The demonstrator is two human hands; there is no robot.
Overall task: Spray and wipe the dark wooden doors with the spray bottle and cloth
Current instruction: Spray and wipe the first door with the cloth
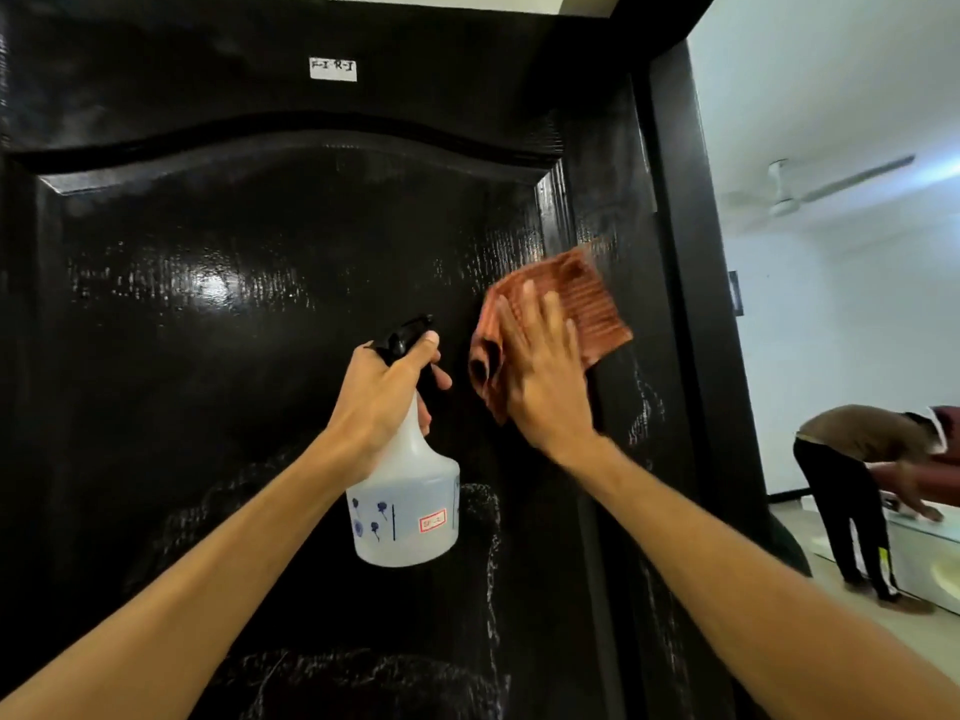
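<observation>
The spray bottle [410, 506] hangs upright in front of the dark wooden door [234, 330], carried by the left hand [379, 402], whose grip is clamped round the narrow neck just under the black trigger head [410, 337], with the thumb up on the head and one finger reaching forward below it. It is translucent plastic with liquid in the wide lower body, though the level is hard to read. It probably feels light to moderate with the weight low down, so the neck is the sensible place to hold it, and the smooth plastic could turn slippery if the hand gets wet. To its right, the reddish-brown ribbed cloth [587, 298] lies flat against the door by the right edge of the raised panel, pinned there by the right hand [545, 387]. That grip is apart, the fingers straight and spread over the fabric rather than curled round it. The cloth looks soft and limp, bunched into folds at its left edge, so it would likely drop if the pressure came off; a flat palm over its middle suits broad strokes. The door itself is stiff and glossy, with wet streaks [644, 407] showing below and right of the cloth, so the cloth should slide easily, while the moulded panel edges probably call for fingertip pressure.
</observation>
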